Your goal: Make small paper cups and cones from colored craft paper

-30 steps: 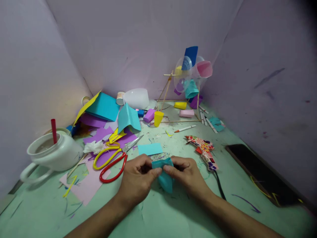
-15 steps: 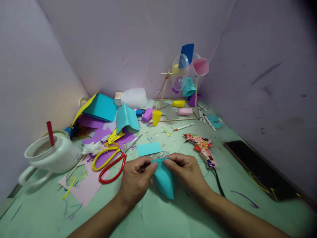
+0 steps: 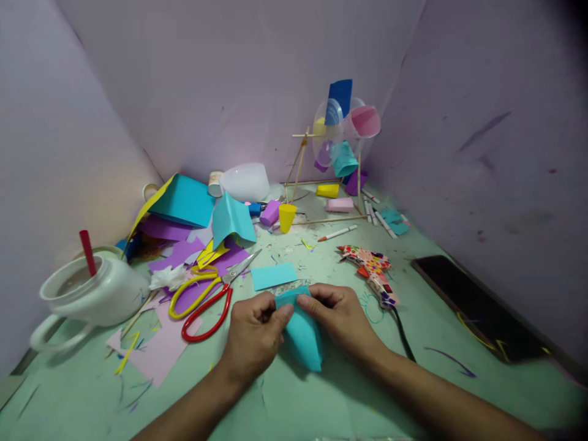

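A turquoise paper piece (image 3: 302,340), curved and narrowing toward me, is pinched at its far edge between both hands. My left hand (image 3: 257,331) is closed on its left side, thumb on top. Across from it, my right hand (image 3: 340,318) grips the right side, also with the thumb on top. A flat turquoise paper strip (image 3: 274,276) lies just beyond the hands. Left of my left hand rest scissors (image 3: 226,288) with one red and one yellow handle, blades partly apart. A flower-patterned glue gun (image 3: 372,272) lies right of my right hand, its black cord trailing toward me.
A white pot (image 3: 101,288) with a red stick stands at left, near paper scraps (image 3: 156,355). At the back right is a stick frame (image 3: 301,165) bearing a clear wheel with coloured paper cups. A phone (image 3: 478,306) lies at right; markers (image 3: 337,233) lie farther back.
The far edge of the turquoise paper now shows more above the thumbs, as a folded flap. Both hands keep their hold. The whole view has shifted slightly.
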Action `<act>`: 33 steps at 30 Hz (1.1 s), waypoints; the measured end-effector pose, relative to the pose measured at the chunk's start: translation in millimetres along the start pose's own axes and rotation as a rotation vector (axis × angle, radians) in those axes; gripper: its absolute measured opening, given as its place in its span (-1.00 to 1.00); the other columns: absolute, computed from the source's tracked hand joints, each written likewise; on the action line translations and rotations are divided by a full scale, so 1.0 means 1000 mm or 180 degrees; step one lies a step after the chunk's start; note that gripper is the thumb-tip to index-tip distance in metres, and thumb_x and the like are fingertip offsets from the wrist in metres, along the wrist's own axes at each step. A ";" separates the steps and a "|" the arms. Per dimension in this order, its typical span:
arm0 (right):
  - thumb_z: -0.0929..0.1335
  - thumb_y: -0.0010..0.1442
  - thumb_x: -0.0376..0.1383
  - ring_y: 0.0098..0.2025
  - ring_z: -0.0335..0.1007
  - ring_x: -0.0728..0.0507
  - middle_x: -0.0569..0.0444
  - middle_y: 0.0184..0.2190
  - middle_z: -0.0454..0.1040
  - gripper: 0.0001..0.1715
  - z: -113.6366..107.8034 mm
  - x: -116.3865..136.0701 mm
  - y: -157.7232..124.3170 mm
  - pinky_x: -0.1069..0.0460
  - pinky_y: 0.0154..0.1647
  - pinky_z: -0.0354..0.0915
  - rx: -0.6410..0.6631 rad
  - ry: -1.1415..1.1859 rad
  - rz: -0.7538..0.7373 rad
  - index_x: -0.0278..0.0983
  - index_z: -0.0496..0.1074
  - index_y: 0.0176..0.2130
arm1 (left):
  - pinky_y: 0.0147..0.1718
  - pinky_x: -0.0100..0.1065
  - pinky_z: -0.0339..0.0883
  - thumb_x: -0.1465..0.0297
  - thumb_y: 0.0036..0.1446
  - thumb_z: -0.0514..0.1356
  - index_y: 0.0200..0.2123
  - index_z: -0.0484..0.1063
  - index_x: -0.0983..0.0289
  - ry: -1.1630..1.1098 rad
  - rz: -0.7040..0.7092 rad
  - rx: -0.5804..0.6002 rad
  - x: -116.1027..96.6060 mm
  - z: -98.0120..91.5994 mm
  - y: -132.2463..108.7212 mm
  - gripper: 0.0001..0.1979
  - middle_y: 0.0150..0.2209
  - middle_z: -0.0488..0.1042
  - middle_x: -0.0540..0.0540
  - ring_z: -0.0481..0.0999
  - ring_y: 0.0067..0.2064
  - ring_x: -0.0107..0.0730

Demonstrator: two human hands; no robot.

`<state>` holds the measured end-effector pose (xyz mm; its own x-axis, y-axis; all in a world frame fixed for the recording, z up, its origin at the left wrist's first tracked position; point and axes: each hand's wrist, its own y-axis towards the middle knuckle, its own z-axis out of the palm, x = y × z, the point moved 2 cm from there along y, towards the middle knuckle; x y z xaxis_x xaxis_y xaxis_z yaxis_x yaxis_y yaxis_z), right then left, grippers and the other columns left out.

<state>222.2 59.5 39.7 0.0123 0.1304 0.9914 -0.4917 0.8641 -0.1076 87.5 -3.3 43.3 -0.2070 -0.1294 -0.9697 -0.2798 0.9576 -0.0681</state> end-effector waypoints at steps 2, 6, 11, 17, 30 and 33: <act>0.44 -0.08 -0.20 -0.44 0.33 -0.05 0.06 -0.49 0.51 -0.77 0.000 -0.001 0.000 0.05 -0.39 0.26 0.0125 0.0109 0.0054 -0.34 0.55 -0.44 | -0.70 -0.48 0.01 0.17 0.00 0.16 -0.63 0.30 0.28 -0.0011 -0.0090 0.0015 0.002 0.001 0.001 -0.67 -0.76 0.20 -0.10 0.17 -0.69 -0.55; 0.43 -0.05 -0.16 -0.48 0.29 -0.03 0.07 -0.53 0.47 -0.74 -0.004 -0.002 0.001 0.06 -0.44 0.24 -0.0088 0.0083 0.0024 -0.35 0.52 -0.47 | -0.62 -0.46 0.11 0.22 -0.10 0.22 -0.55 0.39 0.33 0.0003 -0.0149 0.0453 -0.002 0.005 0.002 -0.74 -0.65 0.30 -0.04 0.23 -0.59 -0.51; 0.41 -0.04 -0.16 -0.54 0.18 0.01 0.13 -0.61 0.37 -0.73 -0.004 -0.002 0.001 0.10 -0.53 0.15 -0.0313 -0.0023 -0.0018 -0.35 0.47 -0.52 | -0.57 -0.46 0.09 0.29 -0.13 0.19 -0.59 0.33 0.31 -0.0084 -0.0354 0.0709 -0.002 0.014 0.000 -0.80 -0.62 0.27 -0.06 0.19 -0.55 -0.54; 0.42 -0.06 -0.18 -0.55 0.16 0.01 0.15 -0.62 0.36 -0.75 -0.002 -0.003 0.000 0.11 -0.54 0.13 -0.0424 0.0102 0.0018 -0.33 0.47 -0.54 | -0.73 -0.49 -0.05 0.24 -0.08 0.15 -0.70 0.21 0.24 -0.0074 -0.0647 0.0634 0.006 0.019 -0.003 -0.71 -0.81 0.18 -0.12 0.12 -0.74 -0.59; 0.52 -0.18 -0.17 -0.57 0.26 0.02 0.13 -0.58 0.46 -0.67 -0.009 -0.016 0.007 0.10 -0.53 0.21 -0.0436 0.0739 0.0558 -0.36 0.50 -0.46 | -0.75 -0.47 -0.02 0.22 0.02 0.05 -0.68 0.20 0.23 0.0532 -0.0878 0.1115 0.004 0.021 -0.005 -0.68 -0.76 0.23 -0.08 0.14 -0.75 -0.55; 0.54 -0.24 -0.19 -0.59 0.28 0.02 0.13 -0.61 0.46 -0.67 -0.012 -0.017 0.010 0.09 -0.55 0.22 -0.0441 0.0733 0.0784 -0.36 0.49 -0.48 | -0.52 -0.39 0.17 0.28 -0.02 0.11 -0.65 0.34 0.26 0.1019 -0.0340 0.1205 -0.012 -0.009 0.003 -0.76 -0.64 0.35 0.00 0.34 -0.55 -0.41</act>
<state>227.5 71.5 21.3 0.1117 0.4354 0.8933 -0.3820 0.8487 -0.3658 80.7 -1.1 57.0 -0.4893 -0.2473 -0.8363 0.0320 0.9532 -0.3006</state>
